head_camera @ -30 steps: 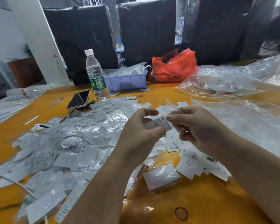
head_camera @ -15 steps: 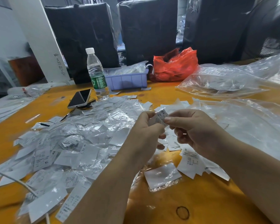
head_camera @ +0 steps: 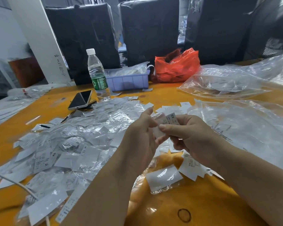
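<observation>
Both hands meet above the middle of the orange table (head_camera: 194, 209) around one small white size label (head_camera: 171, 120) printed "XS". My right hand (head_camera: 186, 136) pinches the label between thumb and fingers. My left hand (head_camera: 140, 136) holds its left part, where a bit of clear plastic sleeve shows, with fingers curled. A big heap of white labels in clear sleeves (head_camera: 69, 144) spreads over the table to the left. A smaller pile of bare labels (head_camera: 191, 167) lies under my right wrist. One sleeved label (head_camera: 163, 178) lies alone near the front.
A water bottle (head_camera: 97, 74), a phone (head_camera: 80, 100), a lilac plastic tray (head_camera: 127, 80) and a red plastic bag (head_camera: 175, 66) stand at the back. Large clear plastic bags (head_camera: 227, 82) cover the right side. Black wrapped bundles (head_camera: 149, 28) rise behind the table. A white cable (head_camera: 15, 183) crosses the front left.
Both hands have turned the label from lying flat to standing more upright, its "XS" print now facing me, and have drawn closer together. The piles on the table have not moved.
</observation>
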The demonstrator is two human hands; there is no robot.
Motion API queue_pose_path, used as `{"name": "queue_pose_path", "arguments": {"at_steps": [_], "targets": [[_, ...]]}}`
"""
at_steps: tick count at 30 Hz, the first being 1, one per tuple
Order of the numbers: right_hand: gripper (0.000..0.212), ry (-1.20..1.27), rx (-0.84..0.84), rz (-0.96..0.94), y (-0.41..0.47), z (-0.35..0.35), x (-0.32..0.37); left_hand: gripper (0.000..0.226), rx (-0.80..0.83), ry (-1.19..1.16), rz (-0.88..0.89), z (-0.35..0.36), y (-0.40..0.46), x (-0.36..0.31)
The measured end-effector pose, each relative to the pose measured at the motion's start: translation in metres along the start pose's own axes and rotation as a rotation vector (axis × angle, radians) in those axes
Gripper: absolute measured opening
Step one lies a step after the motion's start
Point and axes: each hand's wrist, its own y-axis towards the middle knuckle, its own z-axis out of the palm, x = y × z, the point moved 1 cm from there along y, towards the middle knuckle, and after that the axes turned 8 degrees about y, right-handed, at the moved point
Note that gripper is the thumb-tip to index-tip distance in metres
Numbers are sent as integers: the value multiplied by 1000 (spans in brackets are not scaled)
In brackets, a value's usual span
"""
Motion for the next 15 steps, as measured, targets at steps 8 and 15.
{"name": "queue_pose_path", "arguments": {"at_steps": [8, 15], "targets": [[18, 111, -48, 101, 2, -6, 10, 24, -158, 586, 143, -9, 0, -2], [32, 105, -41, 74, 2, -7, 11, 9, -222, 606, 229, -12, 1, -2]]}}
